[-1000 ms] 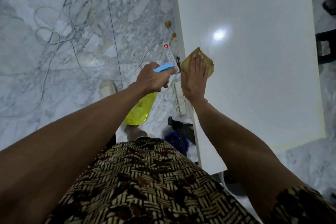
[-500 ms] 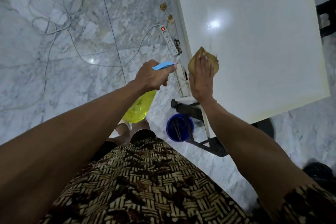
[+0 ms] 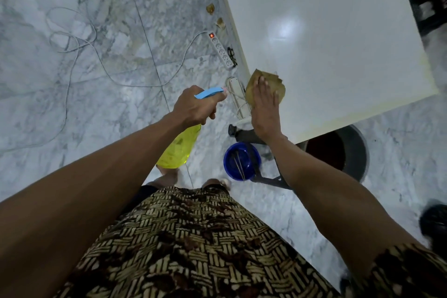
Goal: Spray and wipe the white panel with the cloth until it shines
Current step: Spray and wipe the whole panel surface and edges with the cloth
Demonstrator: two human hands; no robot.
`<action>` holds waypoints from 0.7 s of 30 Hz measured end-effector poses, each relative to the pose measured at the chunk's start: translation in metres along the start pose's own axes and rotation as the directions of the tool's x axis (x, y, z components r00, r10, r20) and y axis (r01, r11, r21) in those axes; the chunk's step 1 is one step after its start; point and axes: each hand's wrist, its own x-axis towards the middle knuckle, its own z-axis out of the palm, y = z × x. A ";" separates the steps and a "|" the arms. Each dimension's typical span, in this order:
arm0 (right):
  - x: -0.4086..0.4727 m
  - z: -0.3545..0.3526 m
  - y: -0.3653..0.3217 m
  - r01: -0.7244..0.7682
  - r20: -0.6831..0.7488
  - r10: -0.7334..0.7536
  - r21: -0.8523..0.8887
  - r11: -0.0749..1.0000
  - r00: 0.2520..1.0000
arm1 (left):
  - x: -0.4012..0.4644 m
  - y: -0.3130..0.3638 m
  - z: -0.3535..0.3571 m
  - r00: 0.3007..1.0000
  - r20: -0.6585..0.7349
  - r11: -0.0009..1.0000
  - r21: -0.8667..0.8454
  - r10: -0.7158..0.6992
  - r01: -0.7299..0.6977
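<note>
Cloth (image 3: 264, 84) is pressed flat under the straight fingers of the right hand (image 3: 264, 109), at the near-left edge of the white panel (image 3: 338, 43), likely for even wipe pressure. Spray bottle (image 3: 179, 150) is gripped by the left hand (image 3: 196, 109), just left of the right hand, nozzle aimed panel-ward so re-spraying stays quick.

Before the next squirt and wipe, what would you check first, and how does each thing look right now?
1. Cloth flat on the white panel under the right hand: ok.
2. Left hand grips the spray bottle: ok.
3. Nozzle aimed at the panel: cannot tell; the bottle hangs over the floor beside the panel's edge.
4. Liquid left in the bottle: ok, yellow shows inside.
5. Power strip on the floor near the spray, its switch lit: not ok.
</note>
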 end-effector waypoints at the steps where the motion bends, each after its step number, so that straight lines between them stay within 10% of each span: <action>1: -0.011 0.000 0.003 0.006 0.001 -0.006 0.007 1.000 1.000 | -0.005 0.002 0.007 1.000 -0.004 1.000 0.003 -0.002 0.002; 16: -0.160 0.009 0.070 0.202 -0.012 -0.208 0.297 0.933 0.978 | -0.094 0.029 0.158 0.998 -0.063 0.991 -0.131 -0.007 -0.001; 21: -0.191 -0.054 0.089 -0.343 0.377 0.079 0.712 0.612 0.923 | -0.120 0.057 0.169 0.997 -0.048 0.980 -0.185 0.065 -0.072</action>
